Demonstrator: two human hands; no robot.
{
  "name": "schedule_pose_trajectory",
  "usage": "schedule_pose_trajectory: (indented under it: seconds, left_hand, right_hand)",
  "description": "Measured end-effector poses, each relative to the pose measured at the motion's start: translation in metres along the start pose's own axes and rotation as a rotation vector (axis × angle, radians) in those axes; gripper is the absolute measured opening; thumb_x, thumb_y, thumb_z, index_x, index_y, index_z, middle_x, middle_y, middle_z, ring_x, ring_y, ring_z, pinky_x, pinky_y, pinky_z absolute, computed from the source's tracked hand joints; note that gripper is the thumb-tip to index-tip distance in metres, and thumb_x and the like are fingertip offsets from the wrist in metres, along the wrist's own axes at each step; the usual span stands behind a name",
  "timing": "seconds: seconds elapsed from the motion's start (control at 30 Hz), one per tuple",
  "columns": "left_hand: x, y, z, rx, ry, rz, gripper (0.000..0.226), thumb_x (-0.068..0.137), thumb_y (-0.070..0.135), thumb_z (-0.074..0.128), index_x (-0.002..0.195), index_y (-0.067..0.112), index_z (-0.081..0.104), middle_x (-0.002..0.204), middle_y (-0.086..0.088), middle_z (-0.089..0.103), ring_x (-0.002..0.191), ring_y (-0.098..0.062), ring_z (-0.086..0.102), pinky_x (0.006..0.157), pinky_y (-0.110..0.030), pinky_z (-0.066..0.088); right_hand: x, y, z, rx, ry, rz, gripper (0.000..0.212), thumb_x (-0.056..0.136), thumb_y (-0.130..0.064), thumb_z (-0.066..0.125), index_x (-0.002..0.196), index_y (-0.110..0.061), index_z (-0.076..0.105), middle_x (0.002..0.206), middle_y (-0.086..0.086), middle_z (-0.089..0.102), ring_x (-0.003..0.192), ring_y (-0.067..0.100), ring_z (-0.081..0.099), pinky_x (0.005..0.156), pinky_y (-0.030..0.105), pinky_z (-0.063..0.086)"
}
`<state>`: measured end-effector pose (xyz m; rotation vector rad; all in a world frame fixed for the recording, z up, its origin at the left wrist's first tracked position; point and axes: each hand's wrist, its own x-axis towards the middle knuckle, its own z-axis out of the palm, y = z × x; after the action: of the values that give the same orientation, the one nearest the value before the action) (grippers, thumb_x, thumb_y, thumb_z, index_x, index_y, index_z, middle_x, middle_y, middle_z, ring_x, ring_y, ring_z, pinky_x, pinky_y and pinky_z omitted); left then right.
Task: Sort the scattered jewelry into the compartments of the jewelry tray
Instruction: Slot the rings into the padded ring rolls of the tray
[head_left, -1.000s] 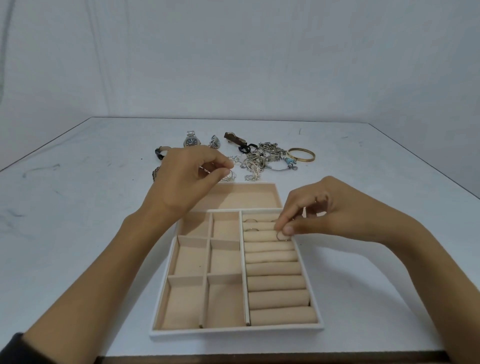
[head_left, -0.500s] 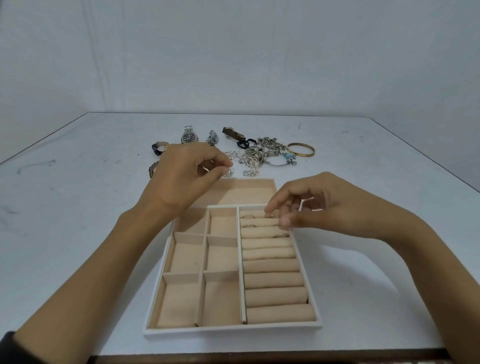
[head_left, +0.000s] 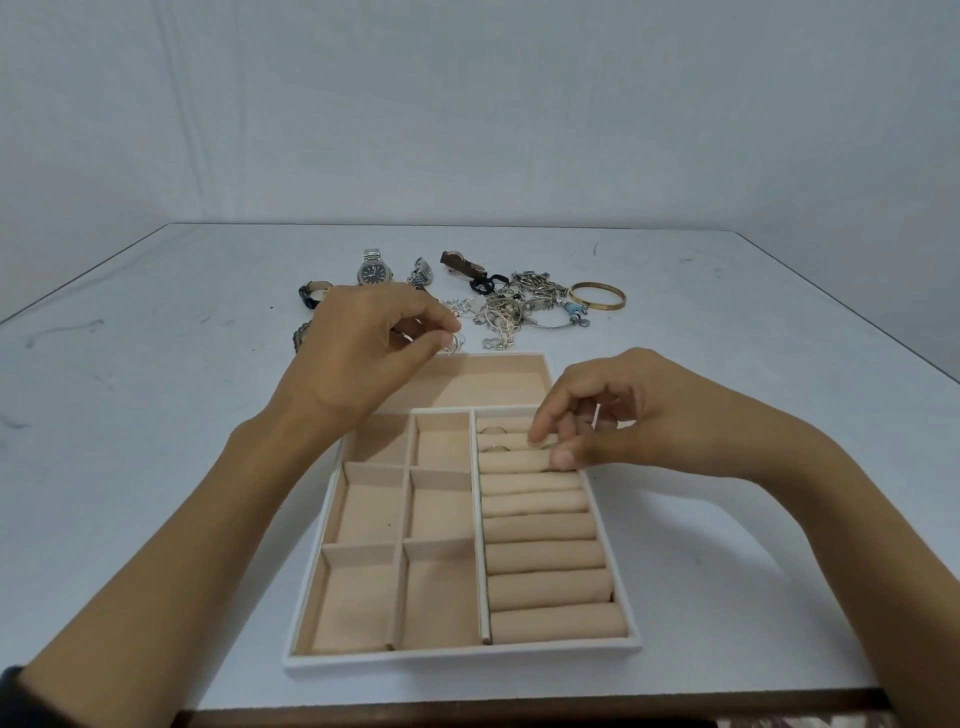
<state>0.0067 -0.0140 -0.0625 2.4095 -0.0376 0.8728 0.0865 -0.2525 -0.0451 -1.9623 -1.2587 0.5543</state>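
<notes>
Head view: the left hand pinches silver rings at the far edge of the jewelry tray. The right hand, fingers curled, touches the crosswise ring rolls and is nearer them; whether it holds anything, I cannot tell.

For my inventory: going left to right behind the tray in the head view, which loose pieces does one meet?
Black-strap watch, silver dark-dial watch, small silver watch, brown-strap watch, tangle of silver chains, gold bangle.
</notes>
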Motion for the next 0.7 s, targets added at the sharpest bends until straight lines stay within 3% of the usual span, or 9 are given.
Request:
schedule_pose_trajectory:
  seconds: [0.33, 0.4, 0.5, 0.6, 0.7]
  left_hand:
    - [-0.002, 0.002, -0.002, -0.041, -0.002, -0.021, 0.012, 0.081, 0.012, 0.073, 0.091, 0.017, 0.076, 0.082, 0.007, 0.072, 0.076, -0.007, 0.066, 0.073, -0.03, 0.056]
    - [-0.002, 0.004, -0.003, -0.049, -0.018, -0.025, 0.012, 0.079, 0.021, 0.072, 0.09, 0.02, 0.076, 0.084, 0.014, 0.072, 0.077, -0.005, 0.067, 0.073, -0.033, 0.057]
    - [-0.002, 0.008, -0.004, -0.126, -0.027, -0.07, 0.011, 0.078, 0.019, 0.078, 0.089, 0.022, 0.077, 0.085, 0.014, 0.073, 0.08, -0.004, 0.068, 0.075, -0.034, 0.056]
    - [-0.003, 0.014, -0.004, -0.219, -0.043, -0.109, 0.013, 0.077, 0.011, 0.079, 0.088, 0.018, 0.076, 0.082, 0.006, 0.074, 0.076, -0.003, 0.068, 0.074, -0.027, 0.057]
    - [-0.006, 0.023, -0.006, -0.336, -0.113, -0.103, 0.014, 0.073, 0.008, 0.08, 0.084, 0.015, 0.076, 0.079, 0.002, 0.075, 0.071, -0.006, 0.069, 0.071, -0.018, 0.055]
  right_hand:
    - [0.001, 0.002, 0.003, 0.024, 0.002, 0.009, 0.011, 0.077, -0.015, 0.078, 0.086, -0.021, 0.074, 0.071, -0.005, 0.063, 0.07, 0.012, 0.054, 0.066, 0.022, 0.041]
    - [0.0, 0.003, 0.002, 0.012, 0.072, 0.012, 0.009, 0.081, -0.017, 0.074, 0.089, -0.021, 0.074, 0.078, -0.005, 0.068, 0.077, 0.016, 0.06, 0.068, 0.023, 0.042]
    - [0.002, 0.014, 0.004, -0.017, 0.319, 0.012, 0.013, 0.091, -0.021, 0.061, 0.097, -0.023, 0.072, 0.098, -0.011, 0.068, 0.094, 0.006, 0.06, 0.073, 0.016, 0.044]
    - [0.008, 0.031, 0.01, -0.297, 0.43, 0.137, 0.03, 0.099, -0.028, 0.046, 0.126, -0.025, 0.057, 0.136, -0.005, 0.05, 0.127, 0.008, 0.043, 0.101, 0.02, 0.032]
    - [0.011, 0.04, 0.021, -0.581, 0.228, 0.35, 0.054, 0.101, -0.043, 0.025, 0.151, -0.023, 0.02, 0.16, -0.001, 0.011, 0.148, 0.014, 0.005, 0.118, 0.034, 0.008]
